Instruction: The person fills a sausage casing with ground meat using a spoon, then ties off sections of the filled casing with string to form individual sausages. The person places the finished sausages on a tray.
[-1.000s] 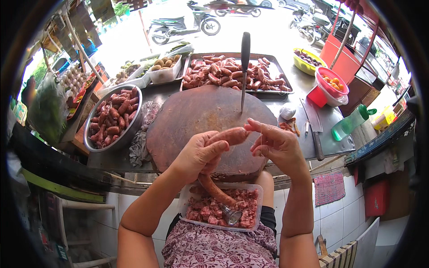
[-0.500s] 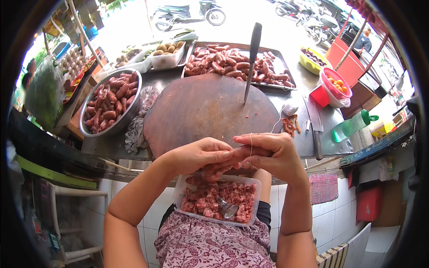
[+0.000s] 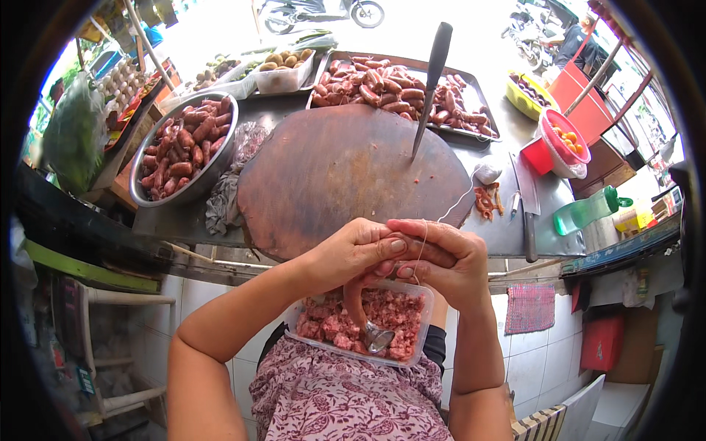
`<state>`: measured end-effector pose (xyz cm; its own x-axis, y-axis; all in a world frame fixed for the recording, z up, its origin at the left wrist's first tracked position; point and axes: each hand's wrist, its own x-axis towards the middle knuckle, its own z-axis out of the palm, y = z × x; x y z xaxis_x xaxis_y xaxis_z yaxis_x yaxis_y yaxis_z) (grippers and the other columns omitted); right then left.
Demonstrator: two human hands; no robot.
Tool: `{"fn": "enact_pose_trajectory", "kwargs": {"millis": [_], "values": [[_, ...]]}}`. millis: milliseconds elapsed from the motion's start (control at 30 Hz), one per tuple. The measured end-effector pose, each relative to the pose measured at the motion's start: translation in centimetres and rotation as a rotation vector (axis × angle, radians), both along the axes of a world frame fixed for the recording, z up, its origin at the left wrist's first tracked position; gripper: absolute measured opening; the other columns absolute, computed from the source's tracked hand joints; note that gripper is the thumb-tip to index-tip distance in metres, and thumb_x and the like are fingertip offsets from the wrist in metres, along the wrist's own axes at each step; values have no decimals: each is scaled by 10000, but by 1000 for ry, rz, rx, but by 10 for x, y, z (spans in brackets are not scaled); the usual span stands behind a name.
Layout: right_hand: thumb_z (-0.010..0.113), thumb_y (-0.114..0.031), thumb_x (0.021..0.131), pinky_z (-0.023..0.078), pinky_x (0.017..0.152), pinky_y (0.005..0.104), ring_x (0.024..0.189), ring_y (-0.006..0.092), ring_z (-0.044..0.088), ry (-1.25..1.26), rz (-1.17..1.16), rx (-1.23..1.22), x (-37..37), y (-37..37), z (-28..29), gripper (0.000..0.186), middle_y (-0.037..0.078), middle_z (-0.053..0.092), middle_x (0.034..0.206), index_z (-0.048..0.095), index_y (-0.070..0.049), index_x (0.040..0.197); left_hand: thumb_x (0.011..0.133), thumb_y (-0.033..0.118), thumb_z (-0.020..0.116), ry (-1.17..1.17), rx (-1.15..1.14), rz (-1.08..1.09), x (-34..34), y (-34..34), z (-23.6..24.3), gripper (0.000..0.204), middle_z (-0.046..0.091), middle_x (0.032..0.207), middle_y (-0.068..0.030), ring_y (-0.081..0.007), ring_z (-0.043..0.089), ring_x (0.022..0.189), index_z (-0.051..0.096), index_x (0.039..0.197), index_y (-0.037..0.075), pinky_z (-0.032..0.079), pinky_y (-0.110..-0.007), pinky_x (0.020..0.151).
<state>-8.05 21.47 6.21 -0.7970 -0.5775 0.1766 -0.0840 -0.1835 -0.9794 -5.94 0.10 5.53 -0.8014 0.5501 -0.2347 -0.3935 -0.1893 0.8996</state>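
A length of filled sausage (image 3: pixel 354 300) hangs from between my hands, its lower end over a plastic tub (image 3: pixel 421 323) of minced meat (image 3: pixel 331 322) on my lap. My left hand (image 3: pixel 360 250) is closed round the upper part of the sausage. My right hand (image 3: pixel 456 261) meets it there, fingers bent over the sausage, most of which they hide. White string (image 3: pixel 465 195) loops over my right hand's fingers and runs back to a small ball of string (image 3: pixel 487 174) on the metal table. In the mince lies a metal funnel-like piece (image 3: pixel 379 339), partly covered by meat.
Before me lies a round wooden chopping block (image 3: pixel 331 176) with a knife (image 3: pixel 430 95) stuck upright in it. A bowl of sausages (image 3: pixel 184 151) stands left, a tray of sausages (image 3: pixel 397 88) behind. Right are a cleaver (image 3: pixel 527 206) and a green bottle (image 3: pixel 588 211).
The sausage now hangs down lower between my hands, toward the tub. My hands have moved closer together, and the whole view has shifted slightly.
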Motion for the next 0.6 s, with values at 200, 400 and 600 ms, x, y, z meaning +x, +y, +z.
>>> {"fn": "enact_pose_trajectory", "kwargs": {"millis": [200, 400, 600], "values": [[631, 178, 854, 606, 929, 309, 1057, 235, 720, -36, 26, -8, -5, 9, -1, 440, 168, 704, 1190, 600, 112, 1288, 1051, 359, 565, -41, 117, -44, -4, -1, -9, 350, 510, 687, 37, -59, 500, 528, 588, 843, 79, 553, -267, 423], [618, 182, 850, 601, 932, 314, 1105, 243, 701, 28, -47, -10, 1, 0, -4, 448, 179, 687, 1221, 614, 89, 1288, 1068, 326, 541, -68, 169, 52, 1, 5, -12, 367, 513, 671, 18, -66, 479, 567, 567, 794, 83, 489, -224, 490], [753, 27, 795, 619, 818, 346, 1037, 300, 722, 1109, -300, 437, 16, 4, 0, 434, 206, 678, 1223, 669, 26, 1221, 1072, 332, 515, 78, -140, 197, 1, 0, 1, 359, 525, 721, 34, -46, 522, 625, 612, 896, 34, 480, -254, 514]]}}
